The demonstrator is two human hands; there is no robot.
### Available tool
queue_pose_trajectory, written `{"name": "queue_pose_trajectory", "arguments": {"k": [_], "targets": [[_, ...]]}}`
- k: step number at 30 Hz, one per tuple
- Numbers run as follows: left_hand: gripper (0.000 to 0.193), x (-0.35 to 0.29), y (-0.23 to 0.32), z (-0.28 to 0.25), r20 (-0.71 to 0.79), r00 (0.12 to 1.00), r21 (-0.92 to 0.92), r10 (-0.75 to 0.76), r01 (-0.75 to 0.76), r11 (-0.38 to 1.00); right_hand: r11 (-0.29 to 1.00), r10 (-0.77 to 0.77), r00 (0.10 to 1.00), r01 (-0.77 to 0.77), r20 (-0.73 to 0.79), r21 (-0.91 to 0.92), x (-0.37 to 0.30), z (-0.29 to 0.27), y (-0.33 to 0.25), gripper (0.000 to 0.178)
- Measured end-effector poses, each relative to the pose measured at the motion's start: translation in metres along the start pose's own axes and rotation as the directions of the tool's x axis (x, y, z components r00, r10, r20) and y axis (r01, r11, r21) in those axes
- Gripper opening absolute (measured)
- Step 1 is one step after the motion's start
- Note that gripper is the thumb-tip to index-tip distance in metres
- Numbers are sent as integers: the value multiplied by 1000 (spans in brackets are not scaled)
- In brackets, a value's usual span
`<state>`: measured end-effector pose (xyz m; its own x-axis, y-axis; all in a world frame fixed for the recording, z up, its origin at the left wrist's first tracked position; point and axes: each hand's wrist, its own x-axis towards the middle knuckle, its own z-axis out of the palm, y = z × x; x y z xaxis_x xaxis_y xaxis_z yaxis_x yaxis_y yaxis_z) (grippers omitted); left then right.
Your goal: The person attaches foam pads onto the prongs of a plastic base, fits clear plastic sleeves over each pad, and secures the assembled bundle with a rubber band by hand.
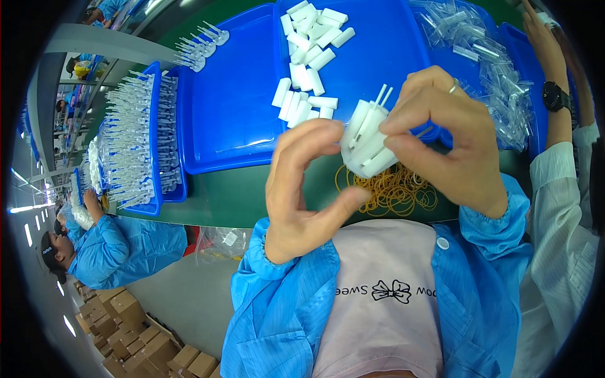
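White assembly (365,146): clustered smooth columns (359,121), thin prongs (380,94) (two jutting upward).

The right hand (449,140) covers part of a cluster of white plastic pieces (360,151); whether the left hand (301,189) touches it cannot be told. The cluster partly hides a heap of tan rubber bands (394,196). At upper right, a co-worker's hand (536,26) meets the top edge. Cardboard boxes (151,349) run off the bottom. Distant workers (63,104) are too small to make out.
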<state>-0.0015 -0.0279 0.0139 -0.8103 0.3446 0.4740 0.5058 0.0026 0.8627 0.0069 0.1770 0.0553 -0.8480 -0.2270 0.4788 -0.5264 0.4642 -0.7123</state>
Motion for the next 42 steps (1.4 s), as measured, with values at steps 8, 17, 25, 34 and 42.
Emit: {"name": "queue_pose_trajectory", "arguments": {"k": [8, 17, 25, 34, 42], "targets": [[78, 7, -2, 4, 124, 972, 22, -201, 200, 980, 915, -224, 975, 213, 9, -342, -8, 20, -11, 17], [70, 2, -12, 3, 5, 962, -339, -274, 260, 904, 999, 10, 999, -9, -31, 39, -10, 9, -4, 68], [54, 5, -12, 16, -101, 936, -482, -337, 251, 840, 856, 292, 955, -288, 58, 430, -19, 30, 13, 58], [34, -1, -19, 8, -79, 994, -19, -78, 77, 997, 949, 216, 974, -192, -73, 249, -20, 32, 7, 45], [25, 0, -13, 5, 31, 951, -404, -309, 294, 866, 958, 225, 973, -210, -53, 195, -26, 25, 6, 46]]}}
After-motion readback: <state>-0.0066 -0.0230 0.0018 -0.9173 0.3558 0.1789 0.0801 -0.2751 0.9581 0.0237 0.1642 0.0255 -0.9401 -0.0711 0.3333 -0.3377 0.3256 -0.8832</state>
